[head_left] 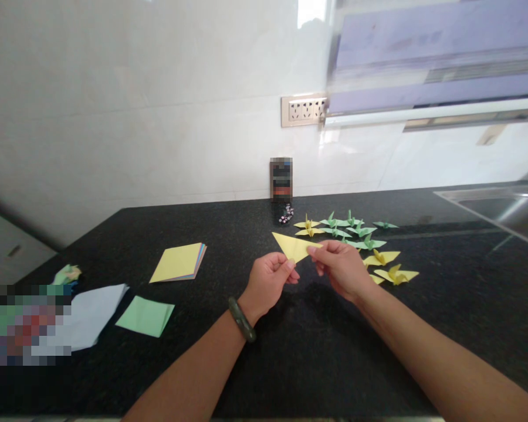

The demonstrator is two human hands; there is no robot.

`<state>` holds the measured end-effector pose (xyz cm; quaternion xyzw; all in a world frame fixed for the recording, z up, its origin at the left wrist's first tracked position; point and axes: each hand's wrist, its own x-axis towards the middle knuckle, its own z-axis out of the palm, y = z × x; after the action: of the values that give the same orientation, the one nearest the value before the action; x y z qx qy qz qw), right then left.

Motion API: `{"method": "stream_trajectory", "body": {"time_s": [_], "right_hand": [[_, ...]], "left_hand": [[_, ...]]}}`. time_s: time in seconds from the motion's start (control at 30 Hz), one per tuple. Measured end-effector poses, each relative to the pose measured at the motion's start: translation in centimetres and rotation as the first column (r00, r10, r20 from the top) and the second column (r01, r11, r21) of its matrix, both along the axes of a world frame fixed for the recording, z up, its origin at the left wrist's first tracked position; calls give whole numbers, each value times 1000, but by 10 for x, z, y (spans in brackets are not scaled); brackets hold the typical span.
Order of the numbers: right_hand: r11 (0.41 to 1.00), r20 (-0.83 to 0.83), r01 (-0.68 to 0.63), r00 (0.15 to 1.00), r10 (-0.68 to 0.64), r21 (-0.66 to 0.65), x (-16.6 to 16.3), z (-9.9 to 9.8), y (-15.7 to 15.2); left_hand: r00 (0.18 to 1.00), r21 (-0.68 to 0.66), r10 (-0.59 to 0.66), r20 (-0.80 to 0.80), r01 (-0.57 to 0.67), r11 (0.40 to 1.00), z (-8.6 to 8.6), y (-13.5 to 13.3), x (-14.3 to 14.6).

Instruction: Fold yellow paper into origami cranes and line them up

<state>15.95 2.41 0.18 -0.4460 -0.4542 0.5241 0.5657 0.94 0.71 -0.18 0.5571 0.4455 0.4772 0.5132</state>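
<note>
A yellow paper folded into a triangle (293, 246) is held above the black counter (317, 346) between both hands. My left hand (270, 280) pinches its lower corner, and a dark green bangle (242, 319) sits on that wrist. My right hand (341, 266) pinches the triangle's right corner. Just behind my right hand lie several folded paper cranes, green ones (352, 230) and yellow ones (389, 266).
A stack of coloured paper squares with yellow on top (178, 262) lies to the left. Nearer lie a green sheet (146, 316) and a pale blue sheet (90, 313). A small dark object (285, 214) stands at the wall. A metal sink (506, 211) is at the right.
</note>
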Motion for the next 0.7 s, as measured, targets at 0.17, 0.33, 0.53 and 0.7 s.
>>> {"method": "stream_trajectory", "body": {"time_s": [0.17, 0.33, 0.53, 0.7], "right_hand": [[984, 78, 138, 986, -147, 111, 15, 7, 9], [974, 429, -196, 894, 129, 116, 12, 8, 0], [988, 333, -141, 936, 112, 65, 13, 5, 1], [977, 338, -185, 930, 141, 104, 20, 5, 6]], "left_hand": [[998, -11, -27, -59, 27, 1000, -1, 1, -2], [973, 107, -120, -199, 143, 984, -5, 1, -3], [952, 150, -141, -273, 187, 971, -5, 2, -5], [932, 125, -185, -312, 234, 964, -6, 1, -4]]}}
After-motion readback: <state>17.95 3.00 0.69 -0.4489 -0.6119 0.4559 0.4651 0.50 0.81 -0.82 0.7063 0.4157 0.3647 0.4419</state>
